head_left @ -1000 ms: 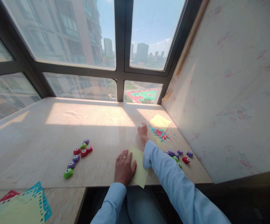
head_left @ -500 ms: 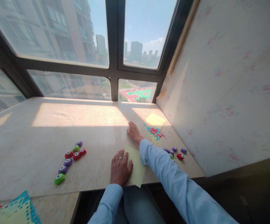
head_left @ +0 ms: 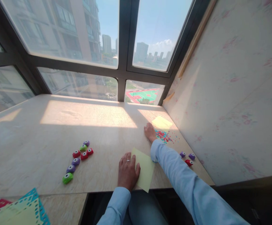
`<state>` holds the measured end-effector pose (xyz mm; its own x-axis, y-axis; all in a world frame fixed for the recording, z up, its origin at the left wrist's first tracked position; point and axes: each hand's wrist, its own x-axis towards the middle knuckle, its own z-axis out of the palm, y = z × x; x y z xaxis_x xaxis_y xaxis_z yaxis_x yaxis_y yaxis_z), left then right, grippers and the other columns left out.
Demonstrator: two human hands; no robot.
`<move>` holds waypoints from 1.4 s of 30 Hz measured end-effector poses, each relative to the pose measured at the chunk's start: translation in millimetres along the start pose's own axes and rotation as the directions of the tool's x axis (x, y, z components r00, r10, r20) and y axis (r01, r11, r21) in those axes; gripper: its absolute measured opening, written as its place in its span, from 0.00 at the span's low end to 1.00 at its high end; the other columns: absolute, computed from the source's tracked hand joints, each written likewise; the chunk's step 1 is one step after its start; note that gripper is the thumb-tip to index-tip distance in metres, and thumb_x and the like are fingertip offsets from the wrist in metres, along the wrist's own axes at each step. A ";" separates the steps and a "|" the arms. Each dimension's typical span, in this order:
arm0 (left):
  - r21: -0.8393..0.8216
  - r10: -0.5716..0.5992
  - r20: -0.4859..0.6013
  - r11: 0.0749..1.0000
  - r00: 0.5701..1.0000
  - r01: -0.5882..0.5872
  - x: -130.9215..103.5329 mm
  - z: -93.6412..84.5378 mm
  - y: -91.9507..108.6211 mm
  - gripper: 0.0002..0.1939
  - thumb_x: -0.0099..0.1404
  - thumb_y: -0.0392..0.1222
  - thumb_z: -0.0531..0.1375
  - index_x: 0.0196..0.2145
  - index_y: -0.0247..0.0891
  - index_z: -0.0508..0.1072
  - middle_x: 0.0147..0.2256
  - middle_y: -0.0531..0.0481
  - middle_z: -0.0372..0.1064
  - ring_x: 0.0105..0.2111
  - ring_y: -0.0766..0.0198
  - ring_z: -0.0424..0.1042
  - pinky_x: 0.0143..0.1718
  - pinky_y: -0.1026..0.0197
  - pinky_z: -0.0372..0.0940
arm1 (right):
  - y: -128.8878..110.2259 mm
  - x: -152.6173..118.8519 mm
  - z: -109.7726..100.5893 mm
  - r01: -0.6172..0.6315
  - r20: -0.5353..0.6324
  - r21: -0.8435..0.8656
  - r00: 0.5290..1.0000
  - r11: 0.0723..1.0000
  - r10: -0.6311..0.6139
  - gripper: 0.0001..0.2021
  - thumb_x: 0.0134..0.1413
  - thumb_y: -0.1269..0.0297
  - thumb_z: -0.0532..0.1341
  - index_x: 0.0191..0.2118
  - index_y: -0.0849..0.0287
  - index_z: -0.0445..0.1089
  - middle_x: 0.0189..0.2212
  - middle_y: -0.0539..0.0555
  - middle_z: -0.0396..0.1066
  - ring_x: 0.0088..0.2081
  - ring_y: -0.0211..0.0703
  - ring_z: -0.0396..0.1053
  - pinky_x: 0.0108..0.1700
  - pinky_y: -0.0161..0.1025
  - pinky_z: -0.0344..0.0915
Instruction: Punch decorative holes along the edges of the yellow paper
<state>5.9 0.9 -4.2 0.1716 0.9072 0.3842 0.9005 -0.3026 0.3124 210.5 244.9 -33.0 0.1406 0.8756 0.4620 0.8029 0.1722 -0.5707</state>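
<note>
Hands, 2, bare: left hand, laid flat, palm down, gripping nothing, 1 ring on a finger; right hand, forward and to the right of it, fingers curled, contents hidden, so whether it grasps anything cannot be told.

Item: pale yellow sheet, 1, plain, lying under the left hand's thumb side, extending to its right, near corner past the worktop edge.

Item: confetti pile, red and blue bits, loose, just right of the right hand.

Item: second yellow sheet, 1, beyond the confetti, ahead and right of the right hand.

Item: rounded pieces with eye-like discs, 8, left of the left hand: 3 red, 3 purple, 2 green. Further visible pieces, 3, right of the right forearm: 2 purple, 1 red.

Item: perforated sheets, red, blue and yellow, overlapping, far left of the left hand.

Support: pale worktop, beneath both hands.
</note>
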 end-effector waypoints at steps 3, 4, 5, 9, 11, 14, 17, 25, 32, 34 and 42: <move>-0.023 -0.005 0.008 1.000 1.000 0.006 -0.9 0.0 0.9 0.18 0.67 0.42 0.53 0.52 0.36 0.71 0.56 0.37 0.66 0.59 0.47 0.62 0.58 0.44 0.58 | 0.3 -5.7 -3.4 0.019 0.013 -0.049 1.000 0.999 -0.019 0.07 0.54 0.71 0.54 0.39 0.59 0.65 0.40 0.61 0.71 0.46 0.53 0.67 0.52 0.50 0.62; -0.028 -0.015 0.009 0.999 1.000 0.015 -1.4 0.1 1.2 0.19 0.67 0.43 0.54 0.52 0.36 0.71 0.57 0.37 0.65 0.59 0.47 0.61 0.59 0.44 0.58 | -0.4 -7.6 -4.4 0.027 0.018 -0.065 0.999 0.998 -0.026 0.06 0.54 0.70 0.54 0.39 0.59 0.65 0.40 0.61 0.71 0.45 0.52 0.67 0.52 0.49 0.62; -0.032 -0.031 0.006 0.999 0.999 0.032 -1.9 0.1 1.6 0.19 0.67 0.43 0.54 0.53 0.35 0.71 0.58 0.36 0.64 0.61 0.45 0.59 0.59 0.43 0.58 | -1.4 -9.3 -5.4 0.036 0.022 -0.081 0.999 0.996 -0.034 0.06 0.55 0.71 0.54 0.39 0.59 0.65 0.39 0.60 0.71 0.45 0.51 0.67 0.51 0.48 0.62; -0.024 -0.118 -0.039 0.993 0.992 0.117 -3.3 0.4 2.7 0.21 0.67 0.42 0.54 0.54 0.32 0.70 0.60 0.31 0.60 0.65 0.40 0.51 0.60 0.38 0.55 | -7.1 -14.2 -8.4 0.082 0.046 -0.146 0.996 0.986 -0.076 0.08 0.56 0.72 0.52 0.40 0.59 0.65 0.40 0.61 0.70 0.44 0.51 0.66 0.51 0.47 0.62; -0.014 -0.137 -0.064 0.991 0.989 0.136 -3.3 0.1 3.1 0.21 0.67 0.43 0.53 0.54 0.31 0.70 0.59 0.31 0.61 0.65 0.39 0.50 0.60 0.37 0.55 | -10.3 -16.4 -9.6 0.115 0.066 -0.174 0.992 0.978 -0.105 0.09 0.56 0.73 0.51 0.40 0.60 0.66 0.40 0.61 0.70 0.44 0.51 0.66 0.51 0.48 0.61; -0.024 -0.169 -0.092 0.986 0.981 0.167 -2.9 -1.2 3.7 0.22 0.68 0.45 0.53 0.54 0.29 0.70 0.59 0.30 0.61 0.66 0.39 0.48 0.60 0.38 0.56 | -15.2 -20.0 -12.3 0.162 0.091 -0.210 0.985 0.964 -0.146 0.10 0.57 0.73 0.51 0.41 0.61 0.67 0.41 0.62 0.70 0.45 0.52 0.66 0.53 0.48 0.60; -0.042 -0.211 -0.099 0.977 0.973 0.208 -2.9 -2.0 4.5 0.25 0.68 0.45 0.53 0.55 0.25 0.68 0.60 0.26 0.58 0.67 0.39 0.44 0.61 0.36 0.53 | -20.2 -24.2 -16.9 0.196 0.101 -0.243 0.979 0.950 -0.176 0.13 0.56 0.75 0.50 0.44 0.62 0.67 0.42 0.63 0.70 0.46 0.52 0.65 0.53 0.49 0.59; 0.021 -0.225 -0.180 0.972 0.958 0.232 -5.3 -1.5 6.0 0.24 0.66 0.42 0.54 0.54 0.21 0.68 0.61 0.23 0.56 0.67 0.40 0.42 0.64 0.35 0.47 | -33.1 -39.4 -28.5 0.289 0.146 -0.294 0.956 0.911 -0.256 0.14 0.56 0.75 0.51 0.46 0.65 0.68 0.43 0.63 0.71 0.47 0.52 0.65 0.53 0.47 0.59; -0.038 0.060 -0.144 0.997 0.988 -0.066 -11.1 -9.8 4.5 0.14 0.64 0.35 0.54 0.46 0.33 0.74 0.56 0.36 0.67 0.62 0.47 0.59 0.61 0.43 0.57 | -48.6 -61.3 -37.8 0.357 0.204 -0.261 0.929 0.897 -0.310 0.14 0.56 0.76 0.52 0.46 0.64 0.70 0.42 0.62 0.72 0.44 0.51 0.66 0.49 0.44 0.60; -0.046 0.086 -0.102 0.995 0.991 -0.092 -10.6 -10.7 4.2 0.13 0.64 0.36 0.54 0.44 0.34 0.74 0.53 0.38 0.69 0.59 0.48 0.62 0.59 0.45 0.60 | -54.2 -69.6 -40.8 0.384 0.225 -0.243 0.916 0.891 -0.333 0.14 0.56 0.76 0.52 0.45 0.63 0.70 0.41 0.61 0.72 0.44 0.51 0.66 0.49 0.44 0.61; 0.029 0.027 -0.002 0.999 1.000 -0.027 -7.7 -10.8 5.3 0.13 0.67 0.38 0.53 0.45 0.35 0.74 0.53 0.38 0.69 0.56 0.50 0.65 0.59 0.47 0.58 | -67.4 -103.5 -58.3 0.391 0.236 -0.174 0.908 0.904 -0.347 0.13 0.59 0.74 0.51 0.44 0.61 0.71 0.41 0.59 0.73 0.44 0.49 0.67 0.49 0.43 0.62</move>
<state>5.0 -10.8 3.9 0.1948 0.8981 0.3943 0.9069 -0.3181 0.2763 175.7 116.3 -2.7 -0.2878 0.8413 0.4576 0.8815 0.4195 -0.2168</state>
